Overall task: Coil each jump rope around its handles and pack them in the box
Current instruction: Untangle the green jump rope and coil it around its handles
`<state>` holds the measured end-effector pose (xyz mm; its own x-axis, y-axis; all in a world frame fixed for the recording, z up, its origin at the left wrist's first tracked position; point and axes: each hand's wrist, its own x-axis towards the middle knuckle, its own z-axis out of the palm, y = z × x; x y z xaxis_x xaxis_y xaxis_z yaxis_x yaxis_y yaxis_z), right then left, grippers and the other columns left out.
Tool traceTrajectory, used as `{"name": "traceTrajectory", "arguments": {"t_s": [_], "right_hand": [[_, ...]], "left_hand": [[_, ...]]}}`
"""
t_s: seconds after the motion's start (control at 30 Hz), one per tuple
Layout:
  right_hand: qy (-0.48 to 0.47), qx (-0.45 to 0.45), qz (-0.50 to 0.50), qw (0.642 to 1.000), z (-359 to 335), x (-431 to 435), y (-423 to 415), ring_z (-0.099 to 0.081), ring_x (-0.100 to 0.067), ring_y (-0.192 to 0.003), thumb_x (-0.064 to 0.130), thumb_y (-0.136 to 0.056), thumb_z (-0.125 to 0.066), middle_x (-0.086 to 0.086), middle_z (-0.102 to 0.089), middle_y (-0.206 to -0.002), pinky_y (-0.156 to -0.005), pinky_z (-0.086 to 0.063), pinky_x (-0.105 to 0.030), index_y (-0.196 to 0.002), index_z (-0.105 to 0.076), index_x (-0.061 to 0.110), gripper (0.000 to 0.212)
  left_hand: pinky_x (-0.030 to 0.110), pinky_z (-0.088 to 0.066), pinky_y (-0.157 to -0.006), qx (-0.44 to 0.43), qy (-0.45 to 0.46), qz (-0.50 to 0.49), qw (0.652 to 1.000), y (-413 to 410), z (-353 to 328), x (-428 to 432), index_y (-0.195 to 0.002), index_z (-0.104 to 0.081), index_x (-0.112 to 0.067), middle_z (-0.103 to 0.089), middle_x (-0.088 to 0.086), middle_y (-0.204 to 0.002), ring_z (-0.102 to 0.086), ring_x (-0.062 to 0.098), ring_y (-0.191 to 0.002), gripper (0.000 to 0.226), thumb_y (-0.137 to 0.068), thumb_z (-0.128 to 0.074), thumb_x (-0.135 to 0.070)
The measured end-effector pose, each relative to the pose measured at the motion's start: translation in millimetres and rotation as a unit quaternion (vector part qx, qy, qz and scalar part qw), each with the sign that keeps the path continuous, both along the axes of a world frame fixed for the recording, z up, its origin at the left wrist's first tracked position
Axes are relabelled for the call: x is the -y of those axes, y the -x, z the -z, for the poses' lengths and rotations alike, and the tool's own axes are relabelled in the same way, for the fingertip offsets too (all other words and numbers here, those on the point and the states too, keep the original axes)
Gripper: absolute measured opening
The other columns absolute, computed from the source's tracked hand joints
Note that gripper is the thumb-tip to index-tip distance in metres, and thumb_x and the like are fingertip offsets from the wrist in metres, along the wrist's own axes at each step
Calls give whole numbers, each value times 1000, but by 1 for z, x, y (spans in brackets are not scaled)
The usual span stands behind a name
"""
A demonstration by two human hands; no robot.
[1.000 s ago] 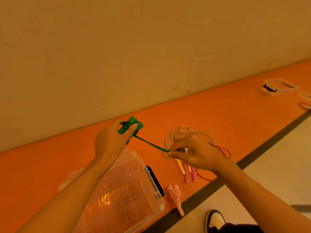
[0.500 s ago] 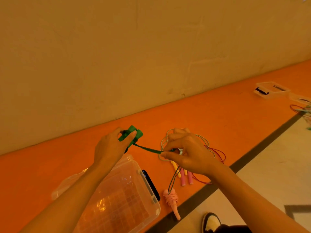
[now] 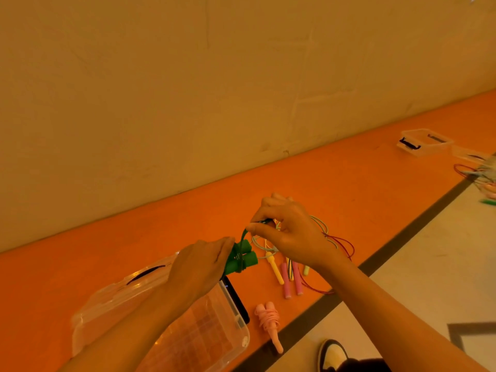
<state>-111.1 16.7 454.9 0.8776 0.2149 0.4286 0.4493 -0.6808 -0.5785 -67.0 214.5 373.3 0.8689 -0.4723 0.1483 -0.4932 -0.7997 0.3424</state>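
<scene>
- Your whole shot sits under a warm amber cast, dim-ish and flat, so the wall (image 3: 188, 89) reads tan.
- You've got small glare spots on the clear box (image 3: 241, 345) along its rim, nothing blown out.
- Shadows are soft and faint; you can't tell where the light comes from.
- At the far right edge, the rope pile (image 3: 485, 181) smears into blur, while the middle stays fairly sharp.

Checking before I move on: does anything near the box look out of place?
The coiled pink rope lies beside the clear box, not in it, one handle poking over the orange mat's edge. The uncoiled ropes beyond it lie tangled together.
</scene>
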Motion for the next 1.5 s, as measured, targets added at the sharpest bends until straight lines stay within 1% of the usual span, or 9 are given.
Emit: {"name": "traceTrajectory", "arguments": {"t_s": [0.2, 0.33, 0.6, 0.8, 0.97, 1.17, 1.3, 1.4, 1.5], "right_hand": [[-34, -24, 2, 999, 2, 1, -9, -49, -6, -77, 49, -87, -58, 14, -58, -75, -72, -39, -34, -78, -71, 25, 29], [-70, -47, 29, 996, 6, 10, -16, -52, -8, -79, 33, -91, -68, 2, -62, -77, -71, -39, -26, -78, -72, 17, 21], [-56, -88, 64, 992, 13, 8, -22, -56, -10, -80, 38, -93, -63, 3, -63, -82, -73, -46, -31, -77, -70, 22, 24], [-75, -119, 75, 987, 23, 16, -28, -45, -7, -57, 40, -94, -62, -2, -63, -76, -58, -38, -30, -71, -69, 19, 33], [-68, -144, 63, 985, 28, 22, -33, -53, -28, -59, 56, -85, -61, -7, -67, -72, -56, -42, -44, -69, -70, 16, 44], [-41, -185, 33, 981, 47, 28, -38, -49, -22, -53, 73, -79, -56, -12, -64, -66, -52, -38, -41, -71, -73, 18, 59], [-25, -184, 54, 981, 58, 31, -40, -44, -14, -49, 79, -80, -50, -12, -61, -60, -49, -35, -40, -66, -70, 22, 62], [-44, -199, 52, 978, 54, 34, -39, -44, -17, -54, 69, -87, -49, -21, -60, -70, -53, -34, -37, -71, -68, 21, 54], [-83, -223, 28, 971, 49, 39, -36, -46, -15, -63, 52, -96, -51, -20, -60, -78, -59, -35, -33, -83, -71, 19, 41]], "left_hand": [[34, -45, -58, 0, -4, 86, 996, 14, -7, 9, -124, -59, -34, -52, -7, -61, -57, 14, -59, 50, -105, -15, -50], [23, -29, -49, -1, 37, 125, 991, 20, -16, 10, -134, -55, -35, -47, -6, -56, -45, 9, -50, 83, -82, 0, -68], [10, -25, -49, 89, 55, 150, 983, 32, -24, 15, -116, -64, -36, -63, -15, -63, -46, 0, -46, 74, -80, -25, -88], [10, -19, -39, 115, 103, 144, 977, 29, -31, 8, -112, -60, -28, -43, -19, -50, -35, -2, -37, 57, -86, -43, -76], [15, -35, -37, 82, 118, 142, 979, 31, -31, 4, -137, -26, -36, -60, -13, -60, -52, 5, -42, 73, -81, -42, -80], [20, -43, -41, 139, 48, 224, 963, 23, -20, 1, -142, -36, -42, -70, -13, -77, -57, 2, -53, 60, -93, -27, -76], [10, -27, -41, 115, 72, 178, 975, 22, -24, 0, -138, -51, -37, -67, -16, -69, -48, 0, -45, 63, -93, -29, -76], [9, -24, -44, 96, 125, 140, 977, 17, -32, 0, -133, -50, -45, -61, -17, -63, -44, 0, -43, 58, -90, -30, -78], [15, -40, -43, 54, 190, 105, 975, 14, -37, -1, -130, -45, -48, -63, -19, -67, -53, 1, -48, 51, -86, -44, -73]]}}
